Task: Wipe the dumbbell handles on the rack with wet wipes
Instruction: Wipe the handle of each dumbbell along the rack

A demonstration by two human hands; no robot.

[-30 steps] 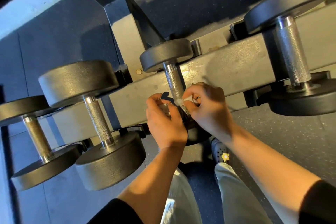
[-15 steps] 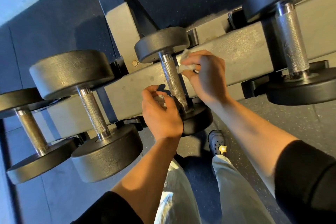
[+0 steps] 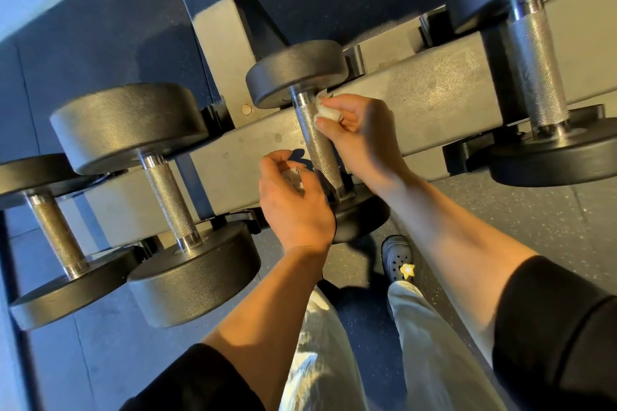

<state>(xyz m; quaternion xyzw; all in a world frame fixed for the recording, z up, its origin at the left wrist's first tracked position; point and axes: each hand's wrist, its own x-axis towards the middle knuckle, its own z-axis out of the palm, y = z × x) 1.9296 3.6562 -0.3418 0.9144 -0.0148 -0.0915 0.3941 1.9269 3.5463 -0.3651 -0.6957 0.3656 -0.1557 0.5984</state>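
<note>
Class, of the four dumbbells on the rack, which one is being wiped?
The third dumbbell from the left, the smallest: the right hand presses a white wipe against its handle.

Grey metal rack [image 3: 417, 103] slanting from 8 o'clock up to 2 o'clock, carrying four black dumbbells side by side: smallest [image 3: 297, 77] at centre, largest [image 3: 534, 70] at 2 o'clock, two more [image 3: 133, 123] [image 3: 56, 233] toward 9 o'clock. Beneath, dark speckled floor [image 3: 500, 210].
</note>
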